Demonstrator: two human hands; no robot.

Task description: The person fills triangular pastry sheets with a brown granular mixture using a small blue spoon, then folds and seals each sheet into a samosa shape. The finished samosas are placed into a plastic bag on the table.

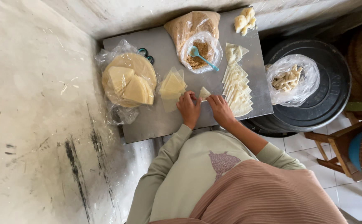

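My left hand and my right hand rest on a grey metal table, both pinching a small pale triangular wrapper between them. Just left of my left hand lies a loose stack of cut wrapper pieces. Right of my right hand runs a row of folded triangles, overlapping one another. Beyond my hands sits a clear bag of brown crumbly filling with a teal spoon in it.
A plastic bag of round wrapper sheets lies at the table's left, with teal scissors behind it. A black drum lid on the right carries a bag of rolled pieces. Wooden stool and wicker baskets stand at right; concrete wall at left.
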